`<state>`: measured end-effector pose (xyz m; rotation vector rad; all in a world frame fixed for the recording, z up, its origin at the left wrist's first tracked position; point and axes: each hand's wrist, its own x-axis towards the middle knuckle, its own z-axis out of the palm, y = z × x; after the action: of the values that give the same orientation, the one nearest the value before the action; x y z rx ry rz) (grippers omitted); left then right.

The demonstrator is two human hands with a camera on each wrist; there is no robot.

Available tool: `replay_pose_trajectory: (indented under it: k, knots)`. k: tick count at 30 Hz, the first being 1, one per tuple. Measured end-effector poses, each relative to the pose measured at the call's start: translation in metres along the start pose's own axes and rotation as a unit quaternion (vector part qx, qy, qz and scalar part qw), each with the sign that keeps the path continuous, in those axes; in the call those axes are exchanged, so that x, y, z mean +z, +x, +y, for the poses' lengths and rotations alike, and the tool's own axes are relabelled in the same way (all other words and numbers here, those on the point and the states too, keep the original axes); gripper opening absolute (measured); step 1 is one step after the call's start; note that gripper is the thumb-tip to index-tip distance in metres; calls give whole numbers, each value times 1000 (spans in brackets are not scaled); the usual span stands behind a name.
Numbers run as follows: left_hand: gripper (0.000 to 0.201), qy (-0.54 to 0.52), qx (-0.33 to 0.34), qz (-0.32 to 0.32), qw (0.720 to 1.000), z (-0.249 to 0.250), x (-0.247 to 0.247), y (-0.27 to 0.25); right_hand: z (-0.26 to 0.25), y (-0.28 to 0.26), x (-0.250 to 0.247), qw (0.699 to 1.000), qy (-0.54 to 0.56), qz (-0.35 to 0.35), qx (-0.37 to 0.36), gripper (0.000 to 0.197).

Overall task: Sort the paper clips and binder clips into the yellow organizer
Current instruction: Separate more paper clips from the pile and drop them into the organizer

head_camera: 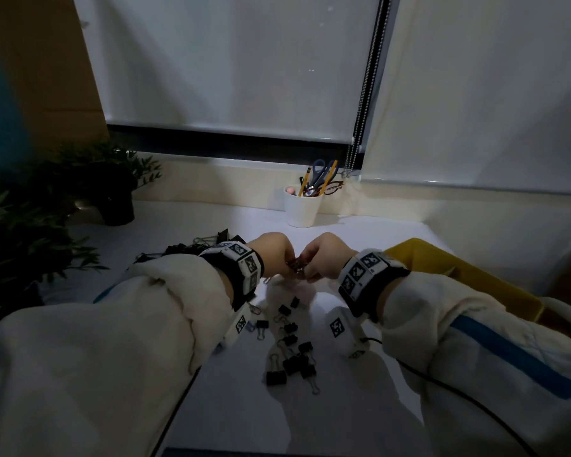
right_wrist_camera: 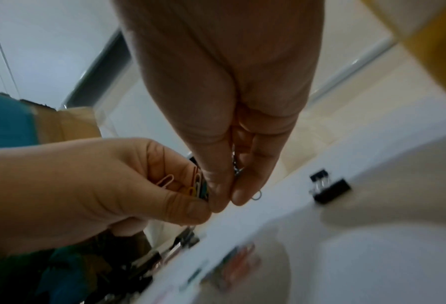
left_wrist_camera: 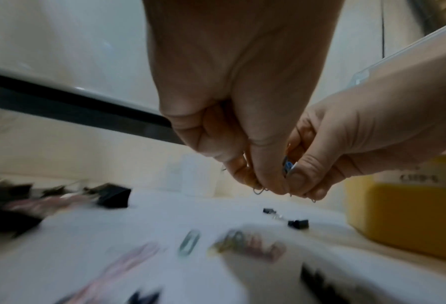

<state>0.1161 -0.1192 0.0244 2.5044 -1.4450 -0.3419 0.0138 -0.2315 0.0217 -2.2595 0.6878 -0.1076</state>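
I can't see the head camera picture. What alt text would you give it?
Two hands, the left hand and right hand, meet above a white table, pinching a bunch of paper clips between them. Black binder clips lie scattered below, a yellow organizer sits at right, and a white cup of pencils stands behind.

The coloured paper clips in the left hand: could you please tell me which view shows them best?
The right wrist view: the paper clips show sharp, bunched in the left hand. The head view gives only a dark glint; the left wrist view, just wire tips below the fingers.

White cup (head_camera: 302, 206) of scissors (head_camera: 320, 174) and pencils — potted plant (head_camera: 112, 179) left.
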Motion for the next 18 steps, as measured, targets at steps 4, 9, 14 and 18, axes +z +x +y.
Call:
replay_pose_trajectory:
  k: [4,9,14,18]
  knots:
    - [19,-15,41,44,998,36,-24,2,-9,-22,-46,999,-7,37,-25,21]
    - [14,-40,103,88,990,99,-39,16,-2,-55,-113,995,-3,96,1,21]
    - [17,-32,122,70,989,157,-20,39,34,-76,-151,988,-29,139,58,18]
    - [18,-6,109,29,994,188,6,57,62,-79,-156,971,-115,172,117,11]
